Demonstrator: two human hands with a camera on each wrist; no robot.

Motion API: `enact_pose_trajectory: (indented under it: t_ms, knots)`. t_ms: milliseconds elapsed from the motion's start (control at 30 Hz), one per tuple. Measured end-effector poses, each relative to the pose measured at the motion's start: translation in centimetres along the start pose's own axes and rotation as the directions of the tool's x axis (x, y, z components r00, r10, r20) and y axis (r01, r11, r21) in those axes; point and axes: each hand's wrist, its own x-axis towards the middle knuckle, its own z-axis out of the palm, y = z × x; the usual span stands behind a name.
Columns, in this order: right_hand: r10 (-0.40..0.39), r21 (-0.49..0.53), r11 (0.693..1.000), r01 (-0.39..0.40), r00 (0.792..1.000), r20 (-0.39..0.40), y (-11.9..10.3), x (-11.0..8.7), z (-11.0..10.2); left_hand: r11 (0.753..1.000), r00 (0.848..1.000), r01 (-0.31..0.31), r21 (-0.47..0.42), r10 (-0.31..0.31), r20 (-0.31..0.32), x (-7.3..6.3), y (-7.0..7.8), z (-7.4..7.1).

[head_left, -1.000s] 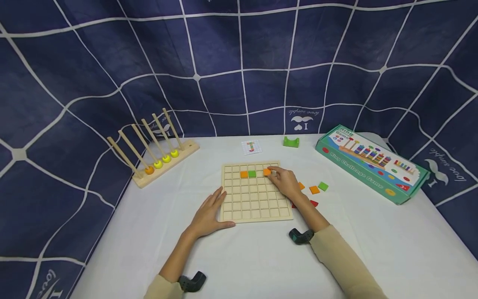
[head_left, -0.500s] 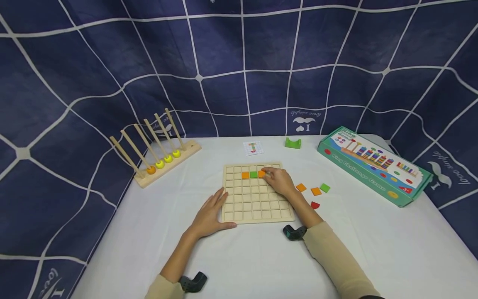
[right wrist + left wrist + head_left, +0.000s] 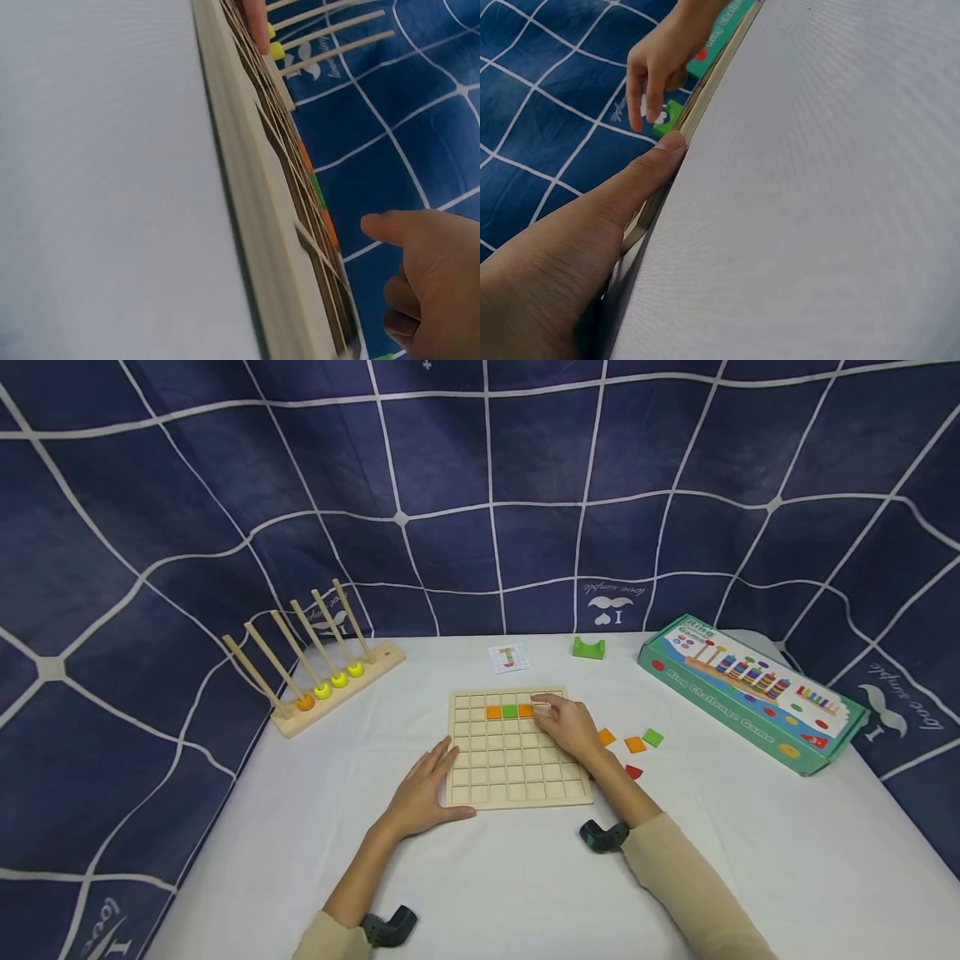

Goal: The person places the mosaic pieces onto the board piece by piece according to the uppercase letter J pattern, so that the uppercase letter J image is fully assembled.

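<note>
A wooden grid board point(image 3: 512, 781) lies flat on the table. In one row near its far edge sit an orange tile point(image 3: 492, 712), a green tile point(image 3: 510, 712) and a second orange tile point(image 3: 526, 711), side by side. My right hand point(image 3: 567, 727) hovers over the board just right of that second orange tile, nothing held. Its fingers point down in the left wrist view, and its thumb point(image 3: 386, 226) reaches out in the right wrist view. My left hand point(image 3: 422, 787) rests at the board's left edge, fingers spread, the thumb point(image 3: 656, 165) against the near edge.
Loose orange point(image 3: 635, 744), green point(image 3: 654, 737) and red point(image 3: 633, 772) tiles lie right of the board. Behind it are a pattern card point(image 3: 509, 657) and a green block point(image 3: 588, 648). A peg stand point(image 3: 341, 697) is at left, a game box point(image 3: 750, 693) at right.
My right hand slid an orange tile leftward into the spot beside the green one, then let go and drew slightly right. My left hand stayed put.
</note>
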Motion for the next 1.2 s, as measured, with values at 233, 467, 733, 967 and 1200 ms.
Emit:
enact_pose_trajectory:
  t_ms: [233, 467, 733, 967, 1200]
  knots:
    - [-0.023, -0.063, 0.998, 0.024, 1.0, 0.015, 0.5, -2.0, -2.5, 1.0, 1.0, 0.004, -0.004, -0.004, -0.004, 0.1, 0.0, 0.2]
    - [0.001, -0.146, 0.989, -0.004, 1.0, -0.025, 2.2, -4.2, -5.2, 1.0, 1.0, 0.007, 0.002, -0.007, -0.003, 0.2, -0.1, 0.1]
    - [0.067, -0.204, 0.976, -0.073, 0.997, -0.036, 4.1, -6.3, -6.7, 1.0, 1.0, 0.011, -0.007, -0.011, 0.001, 0.1, -0.2, -0.2]
    - [0.094, -0.258, 0.961, -0.095, 0.995, -0.015, 5.1, -7.0, -6.8, 1.0, 1.0, 0.005, -0.011, -0.005, -0.003, 0.0, 0.0, -0.1]
    - [0.153, -0.274, 0.95, -0.147, 0.988, 0.0, 5.3, -7.2, -7.5, 1.0, 1.0, 0.02, -0.019, -0.02, 0.003, 0.1, 0.1, 0.0]
